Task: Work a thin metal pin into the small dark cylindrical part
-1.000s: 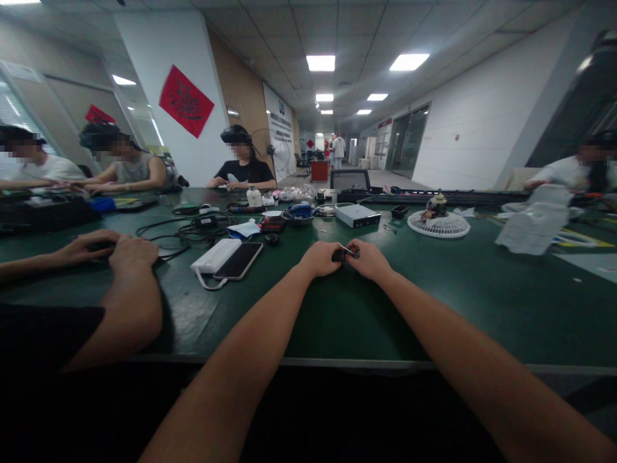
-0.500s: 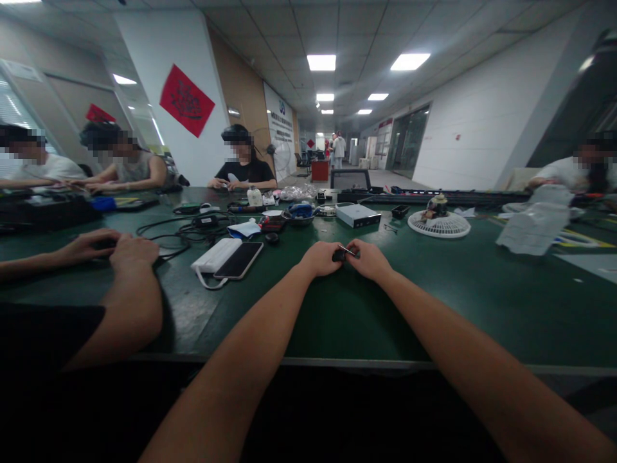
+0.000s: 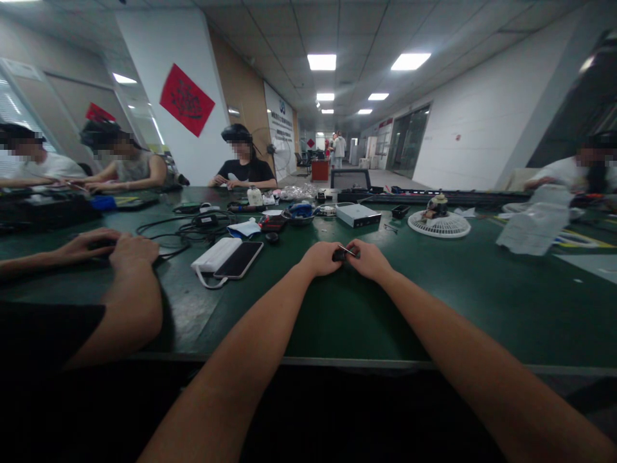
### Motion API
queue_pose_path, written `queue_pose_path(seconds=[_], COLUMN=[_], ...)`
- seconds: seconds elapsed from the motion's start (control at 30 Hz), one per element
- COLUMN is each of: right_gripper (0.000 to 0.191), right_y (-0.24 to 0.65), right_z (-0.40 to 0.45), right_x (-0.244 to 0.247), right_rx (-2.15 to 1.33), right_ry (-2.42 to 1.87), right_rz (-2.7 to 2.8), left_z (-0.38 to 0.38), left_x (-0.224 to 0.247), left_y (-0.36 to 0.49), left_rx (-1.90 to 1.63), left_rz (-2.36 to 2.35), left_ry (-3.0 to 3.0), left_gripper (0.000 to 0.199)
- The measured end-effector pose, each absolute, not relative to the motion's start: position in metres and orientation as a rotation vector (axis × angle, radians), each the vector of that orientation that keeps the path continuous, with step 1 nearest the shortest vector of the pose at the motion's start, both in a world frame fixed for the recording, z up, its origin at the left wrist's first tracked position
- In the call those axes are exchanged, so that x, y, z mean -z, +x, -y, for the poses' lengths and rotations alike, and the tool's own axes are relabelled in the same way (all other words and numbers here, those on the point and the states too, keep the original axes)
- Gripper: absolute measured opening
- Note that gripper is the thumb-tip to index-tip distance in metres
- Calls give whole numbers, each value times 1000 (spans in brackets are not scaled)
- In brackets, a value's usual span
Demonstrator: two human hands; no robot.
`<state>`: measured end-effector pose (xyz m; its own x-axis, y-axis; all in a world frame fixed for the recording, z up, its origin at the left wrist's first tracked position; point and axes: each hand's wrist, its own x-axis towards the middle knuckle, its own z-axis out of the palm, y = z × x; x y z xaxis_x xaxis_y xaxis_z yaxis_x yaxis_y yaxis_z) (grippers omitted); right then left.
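Open office, ceiling lights on; dark green table (image 3: pixel 482 296) across the foreground. Small dark object (image 3: pixel 339 255) sits between the two hands, near the middle of the table; too small to identify. Left hand (image 3: pixel 321 258): fingers curled in, pinching the dark object. Right hand (image 3: pixel 370 258): fingers bunched, pinching the right end of a thin pale strip (image 3: pixel 346 250), which slants across the dark object; exact fingertip contact hidden. To the left of the left hand, a phone (image 3: pixel 240 261) lies against a white block (image 3: pixel 216 256). Beyond the hands: grey box (image 3: pixel 357 215) and, farther right, white fan grille (image 3: pixel 438 226) lying flat. At far left, a co-worker's hands (image 3: pixel 134 251) close together over the same table, contents mostly hidden
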<state>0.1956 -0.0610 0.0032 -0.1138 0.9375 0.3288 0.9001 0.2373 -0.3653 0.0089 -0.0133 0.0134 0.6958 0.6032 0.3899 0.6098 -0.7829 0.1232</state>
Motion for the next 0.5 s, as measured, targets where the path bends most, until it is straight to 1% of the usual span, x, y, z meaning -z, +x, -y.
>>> queue_pose_path(seconds=[0.23, 0.5], right_gripper=[30, 30], right_y=[195, 196], right_z=[61, 61], right_x=[-3, -3], right_rx=[-130, -142], right_ry=[-1689, -1694], right_rz=[2032, 2036], left_z=[10, 10], left_x=[-11, -11], left_y=[9, 9], left_rx=[597, 545], left_rz=[1022, 1034], left_ry=[-2908, -2925], left_gripper=[27, 31])
